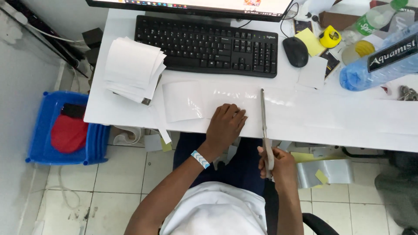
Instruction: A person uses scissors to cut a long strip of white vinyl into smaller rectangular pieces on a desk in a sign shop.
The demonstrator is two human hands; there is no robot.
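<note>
Left hand [226,124] lies flat, fingers spread, pressing a clear sheet [196,101] on the white worktop [331,119]. Right hand [278,164] is closed around scissors [264,126], blades pointing across the sheet just right of the left hand. Keyboard [207,43] and paper stack [133,67] lie behind.

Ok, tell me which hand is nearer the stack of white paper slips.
Left. The left hand presses the glossy strip just right of the stack of white paper slips; the right hand, holding scissors, is below the desk edge.
</note>
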